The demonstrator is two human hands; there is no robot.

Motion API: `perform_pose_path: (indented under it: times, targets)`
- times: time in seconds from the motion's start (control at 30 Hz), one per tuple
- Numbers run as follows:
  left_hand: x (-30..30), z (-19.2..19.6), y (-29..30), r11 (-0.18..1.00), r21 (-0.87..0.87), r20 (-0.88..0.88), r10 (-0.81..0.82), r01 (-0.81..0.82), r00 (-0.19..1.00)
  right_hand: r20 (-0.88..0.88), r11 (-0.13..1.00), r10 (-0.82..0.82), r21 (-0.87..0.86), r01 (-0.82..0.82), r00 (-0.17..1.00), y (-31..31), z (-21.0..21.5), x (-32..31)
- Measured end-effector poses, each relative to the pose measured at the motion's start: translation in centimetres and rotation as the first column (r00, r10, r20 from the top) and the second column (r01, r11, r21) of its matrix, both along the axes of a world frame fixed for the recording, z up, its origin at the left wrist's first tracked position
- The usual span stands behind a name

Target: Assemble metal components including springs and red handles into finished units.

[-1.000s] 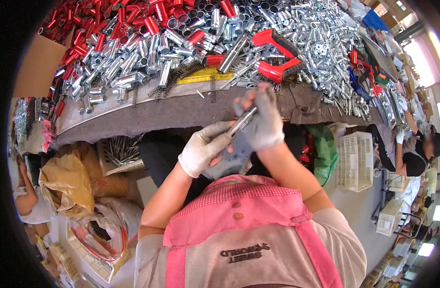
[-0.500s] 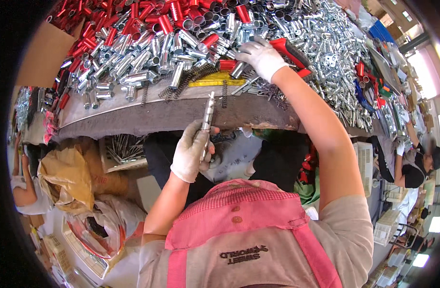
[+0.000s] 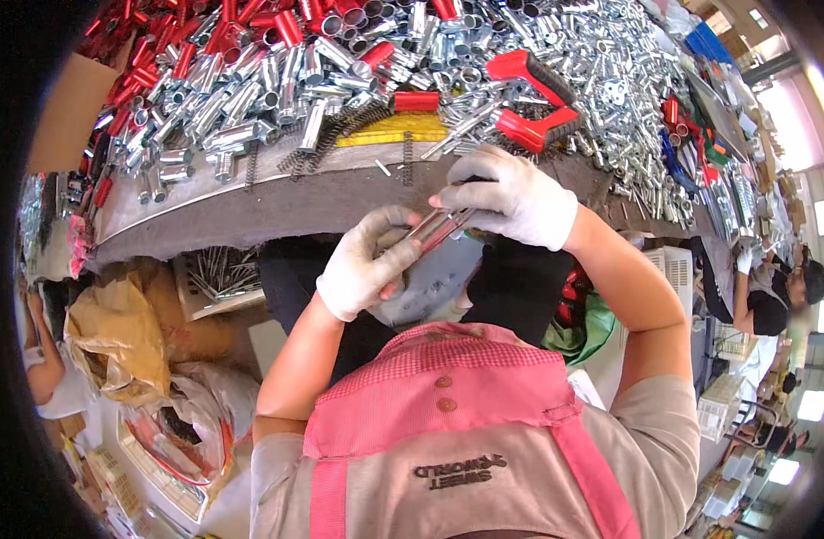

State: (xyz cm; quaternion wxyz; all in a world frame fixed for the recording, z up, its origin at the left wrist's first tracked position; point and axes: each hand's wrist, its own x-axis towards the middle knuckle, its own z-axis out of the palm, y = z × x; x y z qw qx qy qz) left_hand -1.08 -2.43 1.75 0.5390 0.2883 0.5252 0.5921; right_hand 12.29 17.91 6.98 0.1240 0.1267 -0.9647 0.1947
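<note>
Over my lap, just off the front edge of the bench, both gloved hands meet at a shiny silver metal tube (image 3: 437, 230), which slants up to the right. My left hand (image 3: 363, 260) is closed round its lower part. The fingers of my right hand (image 3: 515, 199) are closed at its upper end, where thin metal shows by the fingertips. What lies inside the tube is hidden. Beyond my right hand are red-and-black handles (image 3: 540, 132) and a few thin metal rods (image 3: 470, 124). A red tube (image 3: 416, 101) lies on a yellow piece (image 3: 389, 128) near dark coil springs (image 3: 327, 144).
Heaps of silver tubes (image 3: 241, 99), red tubes (image 3: 223, 38) and small metal parts (image 3: 614, 99) cover the far bench. Its dark front edge (image 3: 214, 220) curves before me. Below left are a crate of rods (image 3: 219, 280) and a yellow-brown sack (image 3: 120, 337). Another person (image 3: 771, 292) is at right.
My right hand has come back from the pile, bringing a silver tube to the thin rod in my left hand. The rod has tipped to the right and is now mostly hidden.
</note>
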Motion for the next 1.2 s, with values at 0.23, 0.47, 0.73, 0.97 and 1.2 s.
perform_pose_path:
  times: [0.23,0.47,0.73,0.97,1.2]
  targets:
    - [0.0,-2.3,-1.0,0.983,0.101,0.323,-0.18,0.155,0.929,0.58,0.715,-0.081,-0.532,0.453,0.81,-1.1,0.8,1.6]
    - [1.0,-0.5,-1.1,0.976,0.007,0.247,-0.214,0.219,0.945,0.178,0.834,0.006,-0.544,0.094,0.984,-2.6,-1.1,2.3]
    - [2.6,0.0,-2.3,0.95,0.158,0.655,-0.305,0.27,0.691,0.209,0.733,0.06,-0.673,0.099,0.976,-4.3,-2.0,1.2]
    - [-0.1,-3.5,-4.4,0.981,0.126,0.696,0.019,-0.148,0.718,0.102,0.836,-0.518,-0.147,0.528,0.849,-3.1,-5.1,-7.2]
    - [-2.0,-4.2,-5.0,0.958,0.021,0.793,0.158,-0.285,0.588,-0.085,0.813,-0.561,0.128,0.568,0.823,-2.8,-6.9,-8.9]
